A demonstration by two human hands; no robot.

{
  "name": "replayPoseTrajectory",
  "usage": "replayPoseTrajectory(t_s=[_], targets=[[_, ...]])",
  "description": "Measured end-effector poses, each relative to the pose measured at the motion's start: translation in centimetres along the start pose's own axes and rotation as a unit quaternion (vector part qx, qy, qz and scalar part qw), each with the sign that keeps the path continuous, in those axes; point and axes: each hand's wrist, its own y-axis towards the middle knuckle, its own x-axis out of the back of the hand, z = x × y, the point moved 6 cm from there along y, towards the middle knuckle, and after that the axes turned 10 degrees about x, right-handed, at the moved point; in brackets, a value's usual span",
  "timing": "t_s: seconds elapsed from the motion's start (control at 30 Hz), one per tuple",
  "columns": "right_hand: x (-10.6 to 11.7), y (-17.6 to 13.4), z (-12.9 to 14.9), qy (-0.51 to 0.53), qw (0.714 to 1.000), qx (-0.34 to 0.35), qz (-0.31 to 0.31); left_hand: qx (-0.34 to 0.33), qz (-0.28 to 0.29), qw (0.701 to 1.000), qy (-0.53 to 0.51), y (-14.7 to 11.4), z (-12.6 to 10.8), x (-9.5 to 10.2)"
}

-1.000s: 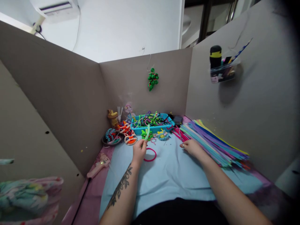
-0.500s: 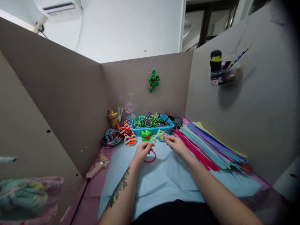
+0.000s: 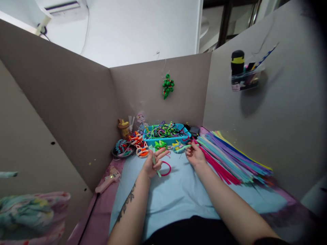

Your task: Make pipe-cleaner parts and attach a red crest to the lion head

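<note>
My left hand (image 3: pixel 151 164) is turned palm up over the cloth, its fingers partly stretched out. A pale green pipe cleaner (image 3: pixel 154 160) is held under its thumb. To the right, my right hand (image 3: pixel 195 155) pinches another pale green pipe cleaner (image 3: pixel 182 148), whose free end points left. Beside the left hand curves a magenta pipe cleaner (image 3: pixel 170 167); whether the hand touches it I cannot tell. Just behind the hands sit a green fuzzy animal face (image 3: pixel 160 146), an orange and white one (image 3: pixel 142 150) and a blue and yellow piece (image 3: pixel 176 146).
A blue tray (image 3: pixel 166 140) of loose pipe cleaners stands at the back. Long coloured pipe cleaners (image 3: pixel 230 158) lie on the right. To the left are a bowl (image 3: pixel 122 156) and a pink glue gun (image 3: pixel 108 182) with its cord. Grey partitions (image 3: pixel 143 92) enclose the table.
My hands have moved apart. The left has turned over and opened its fingers, while the right has shifted right and now holds a pale green pipe cleaner stretching leftward.
</note>
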Motion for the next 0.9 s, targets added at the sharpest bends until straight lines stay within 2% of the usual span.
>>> replayPoseTrajectory(t_s=[0.17,0.53,0.67,0.9], targets=[[0.1,-0.3,-0.8,0.023,0.999,-0.003,-0.04,-0.001,0.024,0.998,-0.055,-0.4,-0.5,-0.1],[-1.6,-1.6,-1.5,-0.012,1.0,-0.024,-0.01,-0.012,0.009,0.996,-0.082,-0.5,-0.4,0.5],[-1.8,-1.7,-1.3,-0.047,0.999,-0.009,0.007,-0.028,-0.023,0.996,-0.083,-0.3,-0.2,1.0],[-3.4,-2.5,-1.6,-0.169,0.983,0.037,0.067,-0.1,-0.131,0.98,-0.114,0.3,-0.5,3.1]])
